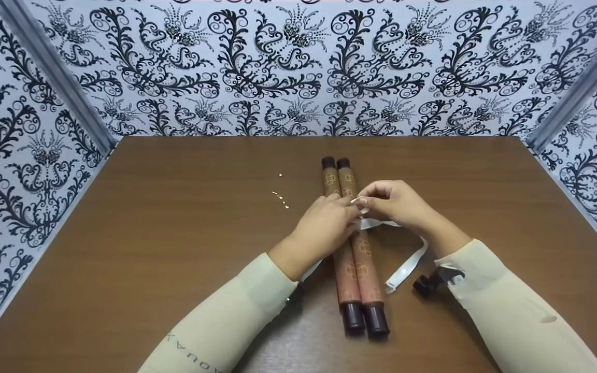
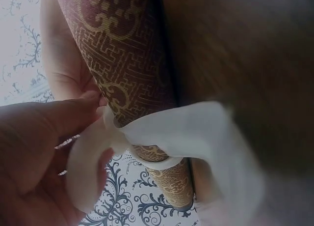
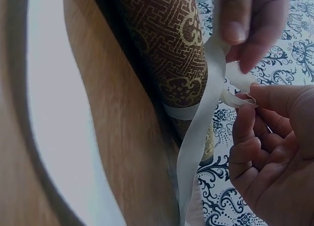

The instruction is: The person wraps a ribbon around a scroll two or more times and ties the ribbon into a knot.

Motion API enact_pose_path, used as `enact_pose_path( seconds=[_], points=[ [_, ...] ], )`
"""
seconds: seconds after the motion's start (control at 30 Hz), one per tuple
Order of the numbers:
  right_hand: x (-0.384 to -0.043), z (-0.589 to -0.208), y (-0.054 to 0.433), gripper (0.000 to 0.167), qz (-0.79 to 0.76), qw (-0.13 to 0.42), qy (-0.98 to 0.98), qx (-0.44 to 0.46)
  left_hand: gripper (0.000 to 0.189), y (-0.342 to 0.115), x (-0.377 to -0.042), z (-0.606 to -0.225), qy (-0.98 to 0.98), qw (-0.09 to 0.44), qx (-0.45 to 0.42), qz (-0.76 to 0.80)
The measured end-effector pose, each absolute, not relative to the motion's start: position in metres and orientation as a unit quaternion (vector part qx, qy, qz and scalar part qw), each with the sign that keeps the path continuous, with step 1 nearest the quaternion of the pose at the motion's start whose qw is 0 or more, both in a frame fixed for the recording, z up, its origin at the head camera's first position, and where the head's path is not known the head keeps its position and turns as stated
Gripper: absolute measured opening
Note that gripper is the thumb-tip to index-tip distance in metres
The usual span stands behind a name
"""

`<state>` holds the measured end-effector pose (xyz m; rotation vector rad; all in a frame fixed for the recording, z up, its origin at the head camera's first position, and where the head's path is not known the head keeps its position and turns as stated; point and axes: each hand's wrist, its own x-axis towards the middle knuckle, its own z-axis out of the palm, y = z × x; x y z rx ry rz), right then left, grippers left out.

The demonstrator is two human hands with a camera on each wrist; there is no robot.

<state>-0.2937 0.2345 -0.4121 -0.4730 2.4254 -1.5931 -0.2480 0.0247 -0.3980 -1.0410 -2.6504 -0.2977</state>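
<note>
Two rolled scrolls with brown and reddish gold-patterned covers and dark end knobs lie side by side: the left scroll (image 1: 346, 277) and the right scroll (image 1: 370, 277). A white ribbon (image 1: 407, 265) circles the roll in both wrist views, its long tail lying to the right on the table. My left hand (image 1: 324, 223) lies over the scrolls, and its thumb and fingers hold the ribbon (image 2: 93, 147) against the roll's side. Between thumb and forefinger, my right hand (image 3: 279, 132) pinches a small loop of the ribbon beside the roll.
Small pale bits (image 1: 280, 197) lie on the brown wooden table (image 1: 174, 207) left of the scrolls. Walls with black scrollwork pattern (image 1: 298, 57) enclose the back and sides. A black wrist-camera piece (image 1: 425, 285) shows under the right sleeve (image 1: 516, 305).
</note>
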Motion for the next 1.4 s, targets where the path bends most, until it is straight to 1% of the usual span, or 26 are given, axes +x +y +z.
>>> enact_pose_path(
  seconds=[0.23,0.4,0.6,0.77,0.93,1.17,1.23,1.37,1.4],
  points=[
    [-0.293,-0.411,0.234,0.021,-0.532,0.096,0.825,-0.163,0.011,0.024,-0.246,-0.400,-0.929,0.131,-0.341,-0.067],
    [-0.292,-0.411,0.234,0.020,-0.521,0.083,0.833,-0.166,0.008,0.024,-0.248,-0.401,-0.936,0.117,-0.319,-0.092],
    [-0.291,-0.409,0.233,0.019,-0.518,0.089,0.834,-0.166,0.013,0.024,-0.251,-0.404,-0.942,0.089,-0.245,-0.213],
    [-0.290,-0.410,0.232,0.020,-0.516,0.097,0.832,-0.179,0.014,0.022,-0.256,-0.407,-0.938,0.086,-0.195,-0.272],
    [-0.289,-0.410,0.231,0.020,-0.523,0.102,0.824,-0.191,0.015,0.022,-0.261,-0.409,-0.931,0.084,-0.182,-0.304],
    [-0.287,-0.407,0.229,0.022,-0.534,0.127,0.815,-0.185,0.031,0.023,-0.264,-0.411,-0.921,0.052,-0.195,-0.333],
    [-0.286,-0.407,0.229,0.022,-0.535,0.131,0.813,-0.187,0.027,0.024,-0.264,-0.410,-0.923,0.050,-0.202,-0.324],
    [-0.285,-0.406,0.229,0.022,-0.540,0.140,0.809,-0.189,0.006,0.025,-0.265,-0.411,-0.929,0.054,-0.206,-0.303],
    [-0.285,-0.406,0.229,0.022,-0.540,0.141,0.808,-0.191,0.005,0.025,-0.266,-0.411,-0.930,0.056,-0.204,-0.299]
  ],
)
